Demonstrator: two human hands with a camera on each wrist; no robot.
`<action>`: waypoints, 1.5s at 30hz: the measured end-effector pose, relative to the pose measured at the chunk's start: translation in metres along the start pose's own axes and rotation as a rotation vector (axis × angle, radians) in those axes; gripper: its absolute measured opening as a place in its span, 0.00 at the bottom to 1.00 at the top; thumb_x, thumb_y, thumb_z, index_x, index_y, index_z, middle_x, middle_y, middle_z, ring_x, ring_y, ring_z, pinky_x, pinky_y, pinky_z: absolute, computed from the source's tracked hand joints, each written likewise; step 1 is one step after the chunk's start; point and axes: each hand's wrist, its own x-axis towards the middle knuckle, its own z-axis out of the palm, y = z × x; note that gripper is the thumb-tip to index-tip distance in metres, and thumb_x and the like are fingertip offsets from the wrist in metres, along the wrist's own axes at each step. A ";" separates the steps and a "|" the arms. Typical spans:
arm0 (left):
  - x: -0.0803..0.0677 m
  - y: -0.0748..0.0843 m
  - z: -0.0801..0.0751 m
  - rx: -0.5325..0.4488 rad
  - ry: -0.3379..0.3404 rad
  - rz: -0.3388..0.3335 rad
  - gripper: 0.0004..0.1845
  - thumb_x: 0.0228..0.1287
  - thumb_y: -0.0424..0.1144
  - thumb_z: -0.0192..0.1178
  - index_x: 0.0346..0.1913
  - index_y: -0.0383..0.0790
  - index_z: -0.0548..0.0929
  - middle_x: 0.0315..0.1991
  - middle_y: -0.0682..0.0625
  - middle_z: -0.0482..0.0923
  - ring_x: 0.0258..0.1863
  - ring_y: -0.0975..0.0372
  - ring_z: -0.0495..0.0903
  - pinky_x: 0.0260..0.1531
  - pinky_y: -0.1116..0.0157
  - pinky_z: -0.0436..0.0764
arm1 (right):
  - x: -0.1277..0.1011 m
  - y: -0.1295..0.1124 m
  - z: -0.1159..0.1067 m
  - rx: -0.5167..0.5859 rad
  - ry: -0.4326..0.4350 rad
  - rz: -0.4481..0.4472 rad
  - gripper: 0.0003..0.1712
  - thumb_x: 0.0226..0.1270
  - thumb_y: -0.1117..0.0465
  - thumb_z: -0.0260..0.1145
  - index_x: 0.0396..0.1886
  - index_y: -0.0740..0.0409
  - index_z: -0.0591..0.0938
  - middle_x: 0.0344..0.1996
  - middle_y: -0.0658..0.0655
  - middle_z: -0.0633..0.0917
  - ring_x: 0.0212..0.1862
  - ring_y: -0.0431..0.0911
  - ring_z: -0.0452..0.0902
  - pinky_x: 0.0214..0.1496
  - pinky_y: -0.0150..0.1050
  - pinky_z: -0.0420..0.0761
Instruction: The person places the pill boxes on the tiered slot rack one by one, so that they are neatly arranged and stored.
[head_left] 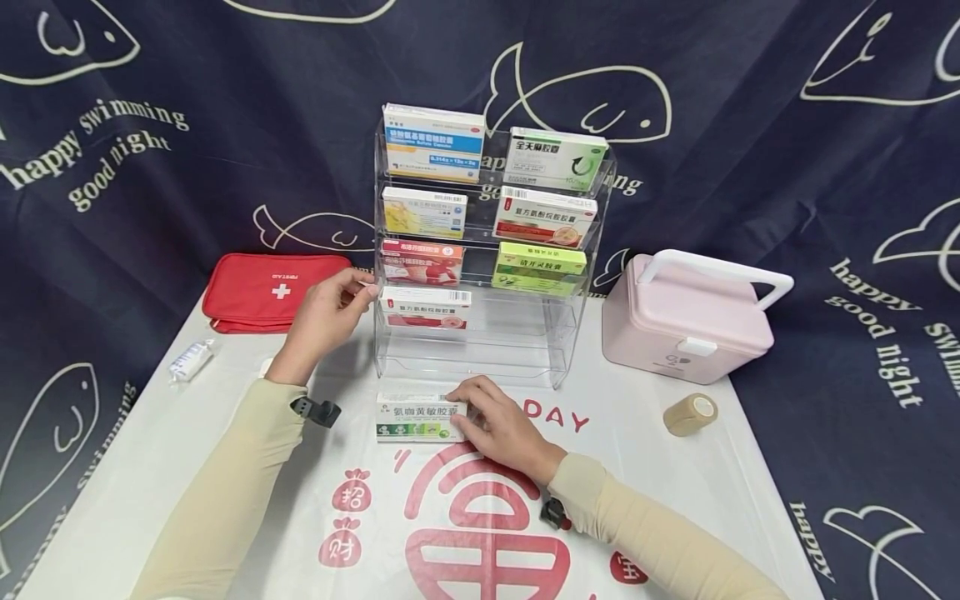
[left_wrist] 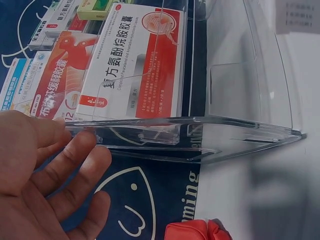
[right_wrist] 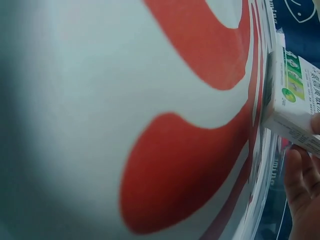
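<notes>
My left hand (head_left: 326,317) pinches the left side edge of a clear acrylic display rack (head_left: 480,354) between thumb and fingertips. In the left wrist view the other fingers spread loosely beside the rack wall. On the table in front of the rack stands a white and green medicine box (head_left: 412,419), its printed face towards me. My right hand (head_left: 504,425) grips this box at its right end, thumb on the front and fingers over the top and back. The right wrist view shows the box (right_wrist: 295,95) tilted, with only part of the hand visible.
Several medicine boxes fill the rack's upper tiers, and a red and white box (head_left: 425,308) sits lower left. Left of the rack lie a red first-aid pouch (head_left: 262,292) and a wrapped white roll (head_left: 191,361). A pink case (head_left: 686,321) and a tan roll (head_left: 688,415) stand right.
</notes>
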 end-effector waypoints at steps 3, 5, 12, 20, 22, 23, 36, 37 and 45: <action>0.000 0.000 0.000 0.001 0.002 -0.002 0.12 0.74 0.42 0.62 0.52 0.38 0.83 0.34 0.45 0.84 0.33 0.54 0.82 0.38 0.56 0.75 | 0.001 0.001 -0.001 -0.027 0.024 -0.020 0.16 0.73 0.60 0.67 0.58 0.49 0.80 0.55 0.46 0.76 0.37 0.37 0.75 0.36 0.28 0.78; 0.000 -0.001 0.000 0.002 0.002 -0.001 0.12 0.74 0.42 0.62 0.53 0.38 0.83 0.34 0.44 0.84 0.33 0.54 0.82 0.39 0.57 0.75 | 0.001 0.002 -0.002 -0.058 0.041 -0.031 0.16 0.73 0.60 0.67 0.57 0.49 0.80 0.55 0.47 0.76 0.37 0.38 0.76 0.35 0.29 0.79; -0.001 0.000 0.001 0.002 0.005 0.003 0.12 0.74 0.42 0.62 0.53 0.38 0.83 0.34 0.44 0.84 0.33 0.54 0.82 0.38 0.56 0.76 | 0.001 0.005 -0.004 -0.117 0.044 -0.056 0.15 0.72 0.58 0.68 0.56 0.47 0.80 0.55 0.48 0.77 0.42 0.39 0.77 0.41 0.33 0.77; 0.000 0.000 0.001 0.003 0.004 0.008 0.12 0.74 0.43 0.62 0.53 0.39 0.83 0.34 0.45 0.84 0.33 0.54 0.82 0.38 0.56 0.76 | 0.001 0.003 -0.006 -0.049 0.025 -0.050 0.15 0.74 0.61 0.66 0.57 0.47 0.79 0.56 0.44 0.78 0.43 0.34 0.75 0.43 0.34 0.78; 0.001 0.000 0.002 0.003 0.003 0.008 0.12 0.74 0.42 0.62 0.53 0.39 0.83 0.34 0.46 0.84 0.33 0.55 0.82 0.38 0.56 0.75 | 0.001 0.004 -0.006 -0.044 0.032 -0.052 0.15 0.74 0.60 0.66 0.58 0.47 0.79 0.56 0.43 0.78 0.45 0.35 0.75 0.43 0.36 0.79; 0.001 0.001 0.002 0.002 0.003 0.008 0.12 0.74 0.42 0.62 0.52 0.39 0.83 0.34 0.46 0.83 0.33 0.55 0.82 0.38 0.56 0.75 | 0.001 0.004 -0.006 -0.044 0.036 -0.049 0.15 0.75 0.60 0.65 0.58 0.47 0.79 0.56 0.43 0.78 0.45 0.35 0.75 0.43 0.37 0.80; 0.000 0.001 0.001 -0.004 -0.003 -0.002 0.12 0.74 0.42 0.62 0.53 0.39 0.83 0.34 0.45 0.83 0.33 0.54 0.82 0.38 0.56 0.75 | 0.001 0.010 -0.008 -0.071 0.048 -0.052 0.18 0.74 0.59 0.66 0.61 0.45 0.80 0.57 0.41 0.79 0.41 0.34 0.75 0.43 0.32 0.77; 0.000 0.001 0.001 -0.007 -0.004 -0.002 0.12 0.74 0.42 0.62 0.53 0.39 0.83 0.34 0.44 0.84 0.32 0.54 0.82 0.38 0.56 0.75 | 0.002 0.010 -0.009 -0.067 0.053 -0.054 0.17 0.74 0.59 0.66 0.60 0.46 0.81 0.56 0.42 0.79 0.41 0.35 0.75 0.43 0.32 0.77; 0.000 0.001 0.001 -0.003 -0.006 -0.011 0.13 0.74 0.42 0.62 0.53 0.39 0.83 0.34 0.44 0.84 0.33 0.54 0.82 0.38 0.56 0.75 | 0.017 0.011 -0.031 -0.006 0.108 -0.071 0.17 0.70 0.65 0.69 0.56 0.50 0.82 0.54 0.47 0.81 0.49 0.39 0.78 0.39 0.31 0.80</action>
